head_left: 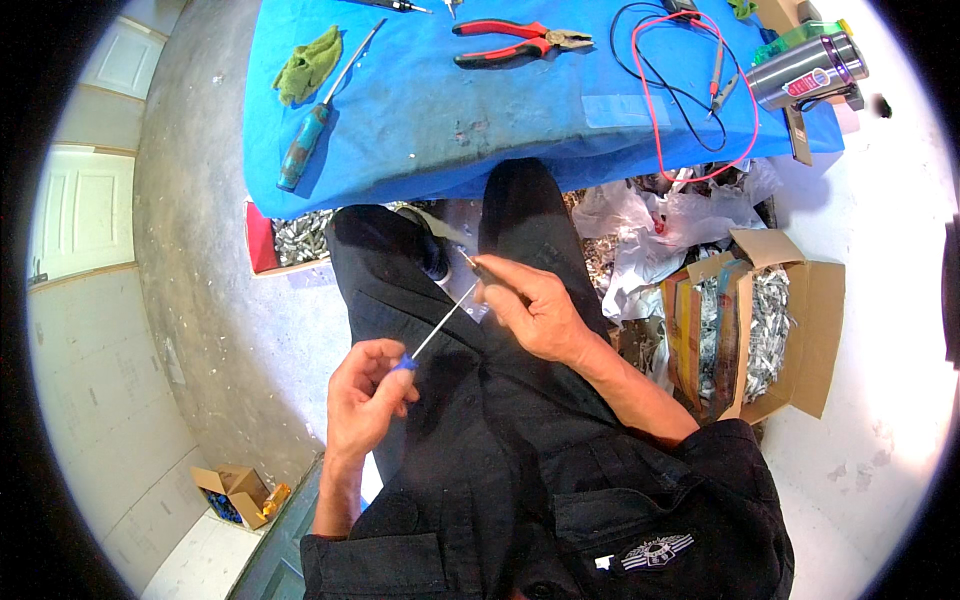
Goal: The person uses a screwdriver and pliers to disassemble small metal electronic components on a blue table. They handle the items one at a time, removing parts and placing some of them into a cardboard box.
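My left hand [360,398] is closed round the blue handle of a thin screwdriver [443,325]. The shaft slants up to the right, and its tip ends by the fingers of my right hand [543,312]. That hand is closed in a pinch on a small, thin metal part [466,258], most of it hidden by the fingers. Whether the tip touches the part, I cannot tell. Both hands are above my lap, short of the table edge.
On the blue-covered table [400,110] lie red-handled pliers [525,42], a larger screwdriver [305,145], a green cloth [310,68], test leads [655,100] and a steel flask [808,72]. A cardboard box [820,340] of metal parts stands right; a red-sided box [262,238] sits under the table.
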